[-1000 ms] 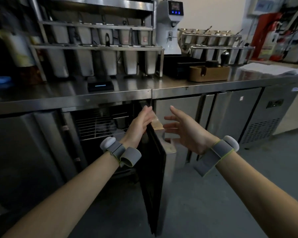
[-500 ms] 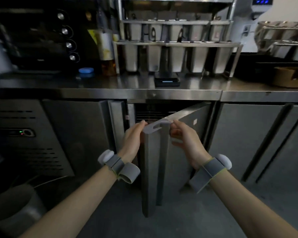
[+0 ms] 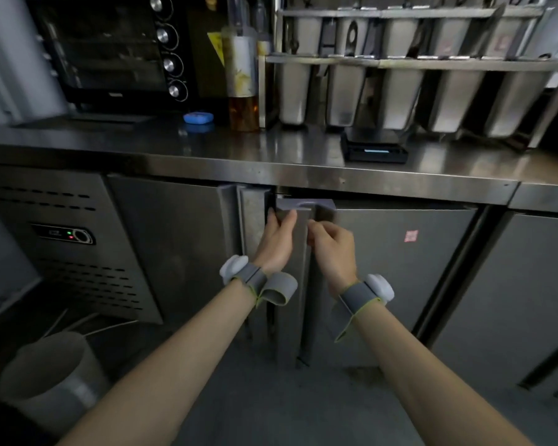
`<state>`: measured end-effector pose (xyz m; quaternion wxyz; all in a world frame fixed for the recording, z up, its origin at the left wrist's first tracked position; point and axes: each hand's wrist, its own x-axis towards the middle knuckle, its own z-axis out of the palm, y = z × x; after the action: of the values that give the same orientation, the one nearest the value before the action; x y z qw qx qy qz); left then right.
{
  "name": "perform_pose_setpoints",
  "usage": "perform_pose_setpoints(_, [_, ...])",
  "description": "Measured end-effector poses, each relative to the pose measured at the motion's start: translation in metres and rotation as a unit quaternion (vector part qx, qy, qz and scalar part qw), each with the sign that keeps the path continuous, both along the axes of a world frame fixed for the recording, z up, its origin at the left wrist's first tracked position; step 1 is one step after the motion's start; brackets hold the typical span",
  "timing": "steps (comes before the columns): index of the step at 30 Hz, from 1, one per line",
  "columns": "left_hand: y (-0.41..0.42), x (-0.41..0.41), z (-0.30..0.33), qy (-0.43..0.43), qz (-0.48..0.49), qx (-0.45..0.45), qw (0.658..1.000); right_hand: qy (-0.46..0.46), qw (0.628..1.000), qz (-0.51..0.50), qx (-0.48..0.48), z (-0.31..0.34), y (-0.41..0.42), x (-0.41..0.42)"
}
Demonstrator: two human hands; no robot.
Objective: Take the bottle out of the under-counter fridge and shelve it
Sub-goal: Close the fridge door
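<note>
Fridge door (image 3: pixel 397 268) under the steel tabletop (image 3: pixel 271 156) nearly shut, only a thin dark gap showing along its left edge. No bottle in sight at the fridge; whether one sits inside, cannot tell.

Left hand (image 3: pixel 276 244) flat against the door's left edge just below the grey handle plate (image 3: pixel 305 206), fingers (image 3: pixel 285 220) extended upward and loosely together, gripping nothing. Right hand (image 3: pixel 334 244) just right of that same edge, fingers (image 3: pixel 316 226) curled inward toward the vertical handle strip; whether actually gripping it, cannot tell. Grey wrist straps with white sensor pods on both wrists, left (image 3: pixel 255 280) and right (image 3: pixel 366 292).

Left of the door, a second steel door (image 3: pixel 171 239), then the compressor panel (image 3: pixel 58 239) with louvres, a dial and small lit lamps. Right of the door, another cabinet door (image 3: pixel 509 294).

Above the door on the tabletop: a black scale (image 3: pixel 374 151) with a lit display, behind it a rack of steel containers (image 3: pixel 409 72). Up and left of the door, a tall bottle of amber liquid (image 3: pixel 243 82), a blue lid (image 3: pixel 198 118), and a black oven (image 3: pixel 110 49) with four knobs.

Down and left of the door on the floor, a pale bucket (image 3: pixel 50 378).
</note>
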<state>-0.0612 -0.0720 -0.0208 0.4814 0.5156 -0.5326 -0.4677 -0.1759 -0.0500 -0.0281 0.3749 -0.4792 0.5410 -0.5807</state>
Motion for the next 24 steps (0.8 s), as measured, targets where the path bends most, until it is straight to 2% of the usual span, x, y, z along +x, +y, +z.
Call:
perform_pose_setpoints(3, [-0.016, -0.008, -0.005, -0.025, 0.029, 0.025, 0.999, 0.034, 0.999, -0.01, 0.005, 0.003, -0.018, 0.002])
perform_pose_setpoints(6, [-0.023, -0.012, -0.017, -0.041, 0.033, 0.011, 0.999, 0.068, 0.998, -0.015, 0.004, 0.008, -0.036, 0.001])
perform_pose_setpoints(11, [-0.031, -0.015, -0.026, -0.016, 0.04, -0.012, 0.999, 0.068, 0.997, -0.03, 0.015, 0.009, -0.043, 0.003])
perform_pose_setpoints(18, [-0.018, -0.004, -0.019, 0.022, 0.024, 0.0, 0.999, 0.037, 0.999, 0.01, 0.021, 0.015, -0.038, 0.002])
perform_pose_setpoints(21, [-0.012, 0.004, -0.012, 0.064, -0.029, -0.007, 0.997, -0.003, 0.999, 0.033, 0.019, 0.015, -0.035, -0.001])
perform_pose_setpoints(24, [-0.009, 0.007, -0.006, 0.076, -0.035, -0.015, 0.996, -0.061, 0.997, 0.05, 0.022, 0.02, -0.028, -0.003])
